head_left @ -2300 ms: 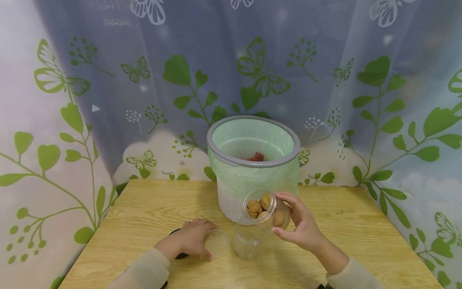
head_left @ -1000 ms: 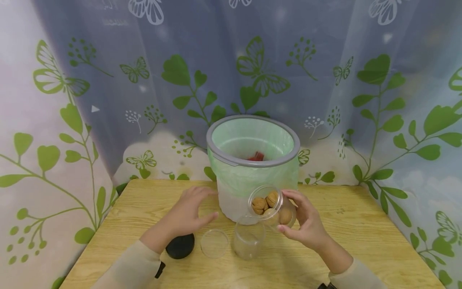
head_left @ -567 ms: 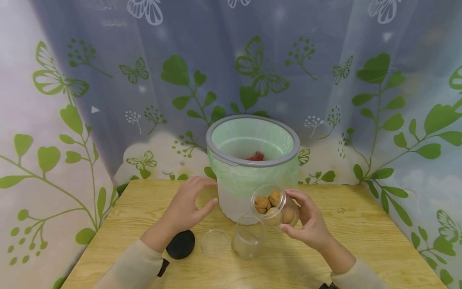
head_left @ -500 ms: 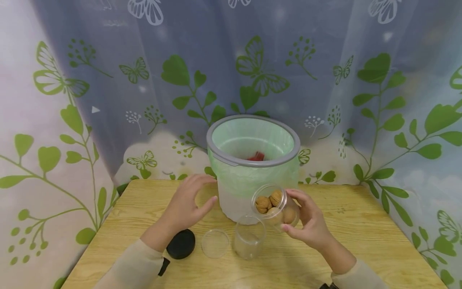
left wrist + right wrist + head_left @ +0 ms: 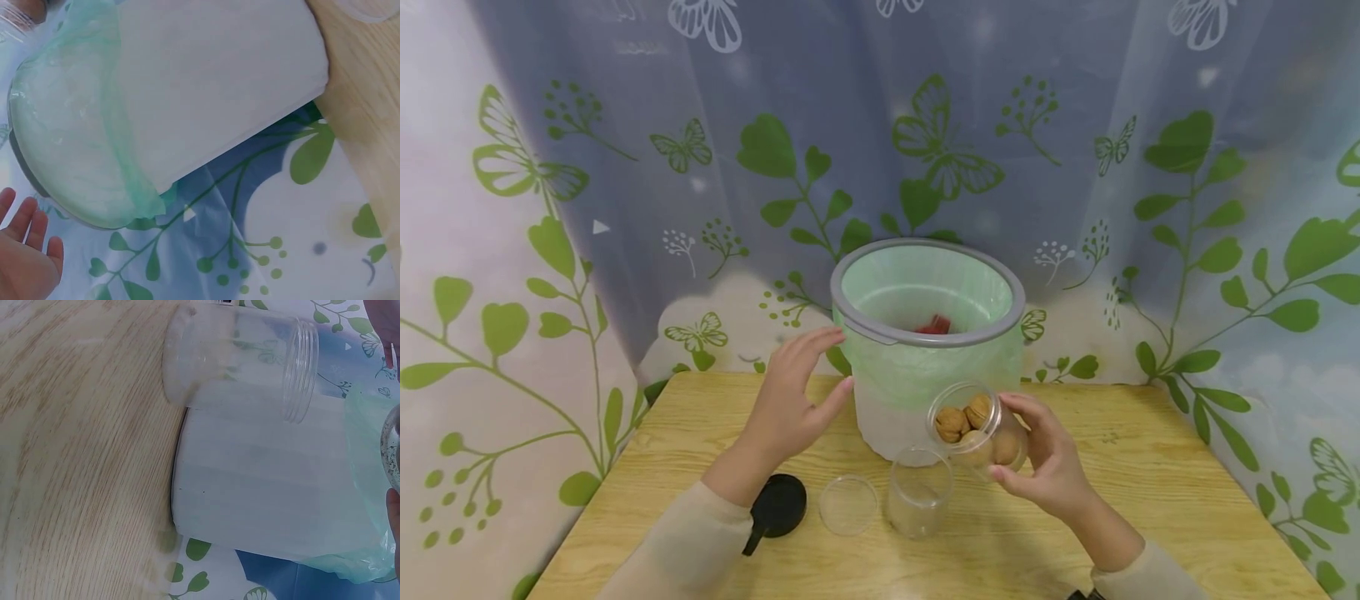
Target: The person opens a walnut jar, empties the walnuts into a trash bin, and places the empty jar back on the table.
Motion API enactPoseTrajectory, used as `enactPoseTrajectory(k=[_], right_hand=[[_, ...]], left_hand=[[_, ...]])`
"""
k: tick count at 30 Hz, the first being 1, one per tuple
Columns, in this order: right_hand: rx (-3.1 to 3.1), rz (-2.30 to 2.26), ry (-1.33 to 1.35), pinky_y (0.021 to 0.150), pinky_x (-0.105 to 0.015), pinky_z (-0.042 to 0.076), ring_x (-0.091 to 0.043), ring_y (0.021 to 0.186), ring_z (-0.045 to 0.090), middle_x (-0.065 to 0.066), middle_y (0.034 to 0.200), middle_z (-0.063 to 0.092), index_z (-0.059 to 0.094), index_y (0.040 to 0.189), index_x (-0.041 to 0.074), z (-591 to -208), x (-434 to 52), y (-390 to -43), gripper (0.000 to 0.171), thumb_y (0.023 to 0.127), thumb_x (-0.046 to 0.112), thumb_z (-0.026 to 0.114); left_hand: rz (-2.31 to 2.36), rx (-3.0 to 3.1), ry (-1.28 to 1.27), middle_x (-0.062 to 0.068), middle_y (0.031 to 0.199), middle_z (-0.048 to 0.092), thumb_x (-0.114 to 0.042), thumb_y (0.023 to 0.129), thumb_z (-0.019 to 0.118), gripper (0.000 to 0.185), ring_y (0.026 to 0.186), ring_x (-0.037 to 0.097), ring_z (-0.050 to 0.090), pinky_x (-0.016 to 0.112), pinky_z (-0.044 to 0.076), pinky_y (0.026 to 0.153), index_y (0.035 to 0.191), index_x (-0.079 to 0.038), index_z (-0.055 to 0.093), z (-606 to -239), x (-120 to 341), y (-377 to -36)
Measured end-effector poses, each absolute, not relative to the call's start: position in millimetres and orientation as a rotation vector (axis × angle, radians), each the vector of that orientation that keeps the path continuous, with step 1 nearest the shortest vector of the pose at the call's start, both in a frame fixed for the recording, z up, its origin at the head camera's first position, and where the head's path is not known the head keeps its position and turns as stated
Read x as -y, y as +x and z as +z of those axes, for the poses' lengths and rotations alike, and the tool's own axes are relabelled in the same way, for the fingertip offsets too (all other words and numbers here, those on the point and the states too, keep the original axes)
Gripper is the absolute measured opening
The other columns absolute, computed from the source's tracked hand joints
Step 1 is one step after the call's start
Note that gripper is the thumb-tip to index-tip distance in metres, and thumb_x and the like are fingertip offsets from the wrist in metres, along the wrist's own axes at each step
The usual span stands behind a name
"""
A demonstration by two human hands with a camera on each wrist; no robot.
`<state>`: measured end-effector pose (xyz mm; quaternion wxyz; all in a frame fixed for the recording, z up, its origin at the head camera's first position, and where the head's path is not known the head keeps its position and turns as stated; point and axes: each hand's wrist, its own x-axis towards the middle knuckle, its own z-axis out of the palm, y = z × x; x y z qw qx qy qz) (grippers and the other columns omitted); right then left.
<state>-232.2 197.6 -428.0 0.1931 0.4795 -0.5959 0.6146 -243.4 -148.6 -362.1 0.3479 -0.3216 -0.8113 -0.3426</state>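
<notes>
My right hand (image 5: 1051,467) grips a clear plastic jar of walnuts (image 5: 976,429), tilted with its open mouth toward the left, just above an empty clear jar (image 5: 918,493) (image 5: 240,359) standing on the wooden table (image 5: 1150,492). My left hand (image 5: 793,400) (image 5: 25,253) hovers open beside the left wall of the white bin (image 5: 925,350) (image 5: 206,81), lined with a green bag; I cannot tell whether it touches. A clear lid (image 5: 847,504) and a black lid (image 5: 779,506) lie on the table near my left forearm.
Something red (image 5: 934,324) lies inside the bin. A curtain (image 5: 625,167) printed with leaves and butterflies hangs behind and to both sides of the table. The table's back edge runs just behind the bin.
My left hand has left the clear lid on the table and risen up beside the bin's left wall. The walnut jar in my right hand has shifted slightly to the right.
</notes>
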Motion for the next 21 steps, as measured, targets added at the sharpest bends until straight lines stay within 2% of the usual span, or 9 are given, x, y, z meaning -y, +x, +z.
enactPoseTrajectory(k=[10, 21], right_hand=[[1.639, 1.734, 1.369, 0.109, -0.030, 0.040, -0.026, 0.134, 0.046, -0.017, 0.144, 0.047, 0.036, 0.136, -0.023, -429, -200, -234, 0.075, 0.078, -0.009, 0.080], [1.621, 1.742, 1.389, 0.109, -0.030, 0.039, -0.026, 0.135, 0.046, -0.017, 0.145, 0.046, 0.035, 0.137, -0.022, -430, -200, -234, 0.075, 0.078, -0.009, 0.080]], left_hand=[[-0.910, 2.054, -0.831, 0.009, 0.145, 0.053, -0.026, 0.094, 0.064, 0.051, 0.136, 0.031, 0.044, 0.059, 0.026, 0.111, 0.141, -0.008, 0.054, -351, 141, -252], [-0.909, 2.062, -0.817, 0.013, 0.148, 0.050, -0.030, 0.095, 0.061, 0.054, 0.138, 0.030, 0.041, 0.059, 0.025, 0.111, 0.143, -0.007, 0.052, -344, 136, -261]])
